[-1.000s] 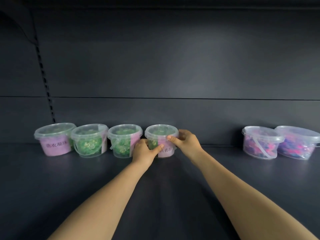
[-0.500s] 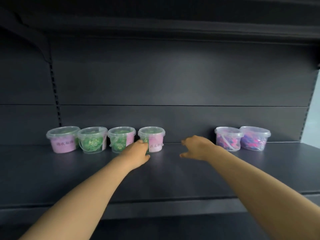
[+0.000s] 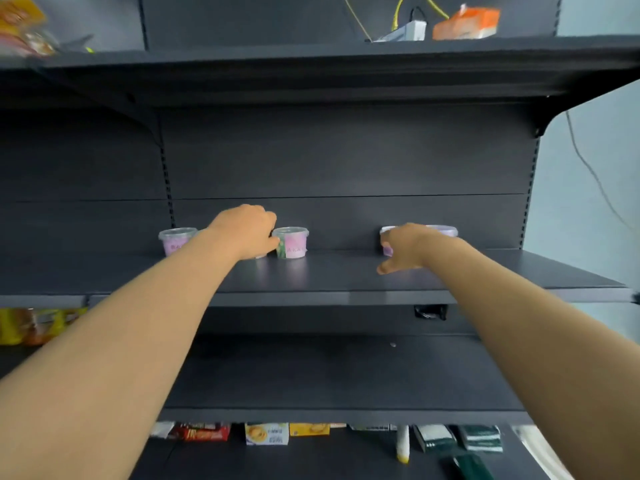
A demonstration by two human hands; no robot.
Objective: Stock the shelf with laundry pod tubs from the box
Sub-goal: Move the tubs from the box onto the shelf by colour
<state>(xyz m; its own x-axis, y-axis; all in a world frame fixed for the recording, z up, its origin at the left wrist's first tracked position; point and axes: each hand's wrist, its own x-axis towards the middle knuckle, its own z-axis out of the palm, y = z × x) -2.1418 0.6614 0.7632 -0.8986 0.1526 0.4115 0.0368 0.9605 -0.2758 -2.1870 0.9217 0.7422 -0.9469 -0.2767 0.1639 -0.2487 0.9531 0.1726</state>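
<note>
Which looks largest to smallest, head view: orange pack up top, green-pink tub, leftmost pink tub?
1. orange pack
2. green-pink tub and leftmost pink tub: these look alike, so unranked.

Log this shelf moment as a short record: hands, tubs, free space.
shelf: dark middle shelf, tubs standing along its back
left hand: fingers curled, in front of the left group of tubs; contact unclear
right hand: relaxed, holding nothing
left group: pink-label tub at the left end, green-and-pink tub at the right end; whatever stands between is hidden by the left hand
right group: purple tubs, partly hidden by the right hand
free space: bare stretch of shelf between the two groups
</note>
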